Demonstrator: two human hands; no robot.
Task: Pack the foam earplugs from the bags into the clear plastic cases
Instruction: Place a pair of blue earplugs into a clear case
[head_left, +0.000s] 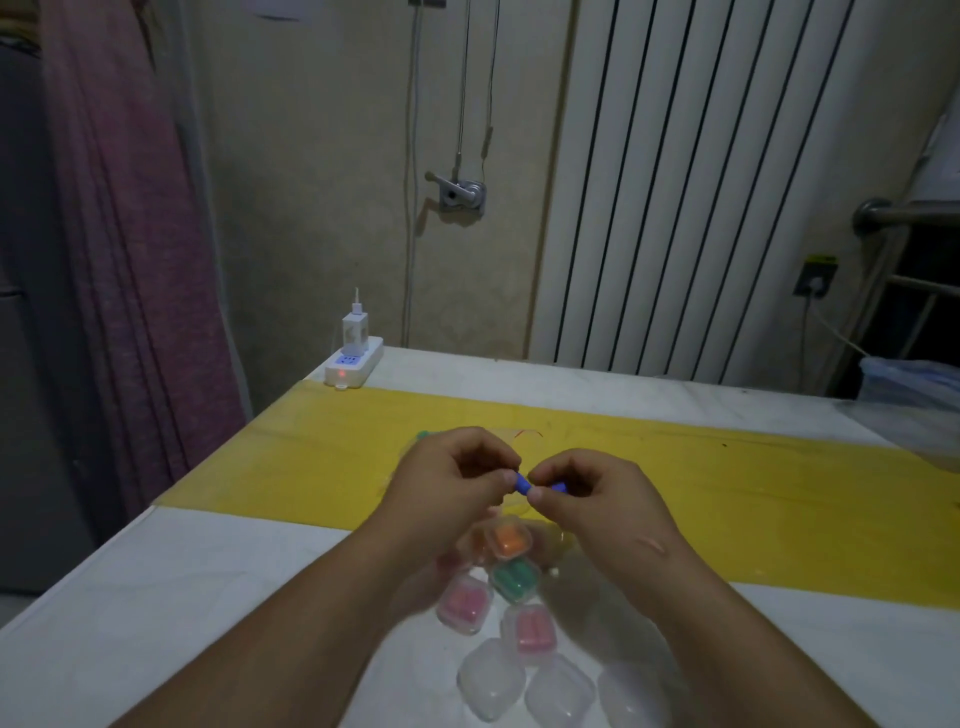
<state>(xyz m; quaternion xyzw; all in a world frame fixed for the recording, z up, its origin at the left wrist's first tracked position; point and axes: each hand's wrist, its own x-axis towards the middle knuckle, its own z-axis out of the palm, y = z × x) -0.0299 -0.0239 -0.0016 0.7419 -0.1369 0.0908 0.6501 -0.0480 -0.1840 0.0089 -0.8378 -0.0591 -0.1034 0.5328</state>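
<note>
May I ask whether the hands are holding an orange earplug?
No, the earplug foam pinched by the left hand and right hand is blue.

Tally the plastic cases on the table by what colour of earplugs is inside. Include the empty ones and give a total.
orange-filled case: 1
green-filled case: 1
pink-filled cases: 2
empty cases: 3, the rightmost blurred
Total: 7

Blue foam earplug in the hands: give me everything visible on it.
The blue foam earplug is a small rounded cylinder, matte, soft-looking. It is held above the yellow table strip, pinched between the left hand and right hand. A second blue patch shows inside the right hand's fingers; one piece or two, cannot tell.
</note>
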